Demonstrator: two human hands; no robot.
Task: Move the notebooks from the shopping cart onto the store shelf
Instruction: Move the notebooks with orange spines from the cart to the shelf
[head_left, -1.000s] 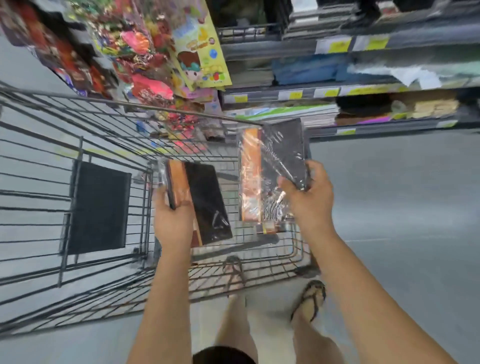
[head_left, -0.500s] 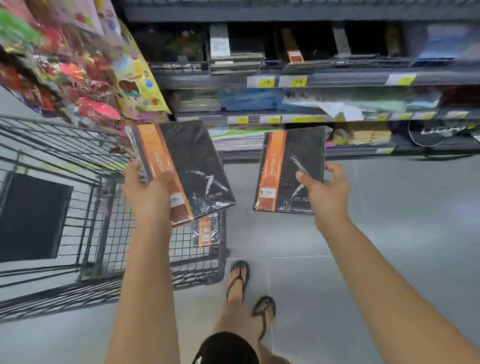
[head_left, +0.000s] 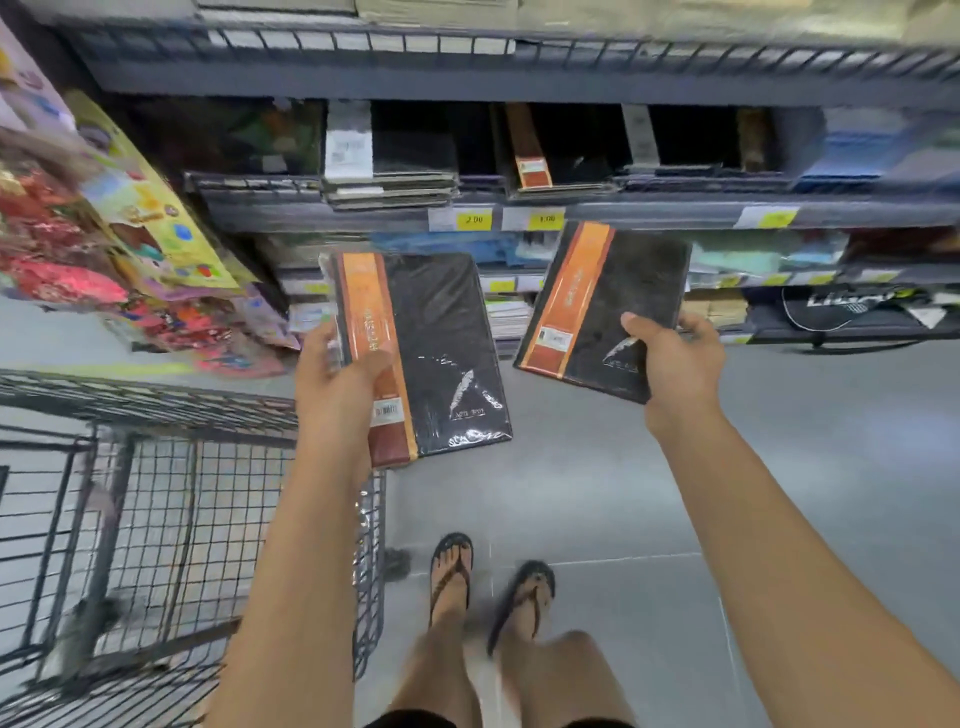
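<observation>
My left hand (head_left: 337, 384) grips a black notebook with an orange spine band (head_left: 436, 353), wrapped in clear plastic, by its left edge. In my right hand (head_left: 675, 364) is a second notebook of the same kind (head_left: 597, 301), held by its lower right corner and tilted. Both notebooks hang in the air in front of the store shelf (head_left: 519, 213), below the row where similar black notebooks (head_left: 550, 161) lie in stacks. The wire shopping cart (head_left: 156, 499) stands at the lower left, beside my left arm.
Colourful sticker packs (head_left: 130, 249) hang at the left, above the cart. Lower shelves hold paper pads and folders (head_left: 753, 254). Yellow price tags (head_left: 472, 219) line the shelf edge. My feet in sandals (head_left: 488, 587) stand on the grey tiled floor.
Both hands have carried the notebooks out of the cart and up toward the shelf. My view has swung right and closer to the shelf; the cart has slid to the lower left.
</observation>
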